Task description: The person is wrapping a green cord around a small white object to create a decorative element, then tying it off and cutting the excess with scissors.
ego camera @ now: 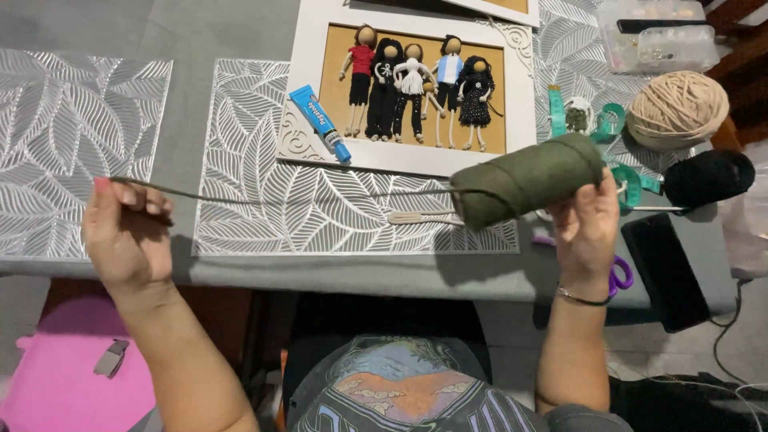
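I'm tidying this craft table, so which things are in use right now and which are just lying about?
In use: olive-green cord spool, its pulled-out green strand, left hand, right hand.
Lying about: blue glue tube, beige yarn ball, white-framed doll picture, purple-handled scissors.

I am holding a thick roll of dark olive-green cord point(524, 182) lying sideways, tilted up to the right, above the counter's near edge. One strand point(280, 197) is stretching taut from its left end across to my left fingers point(132, 198).
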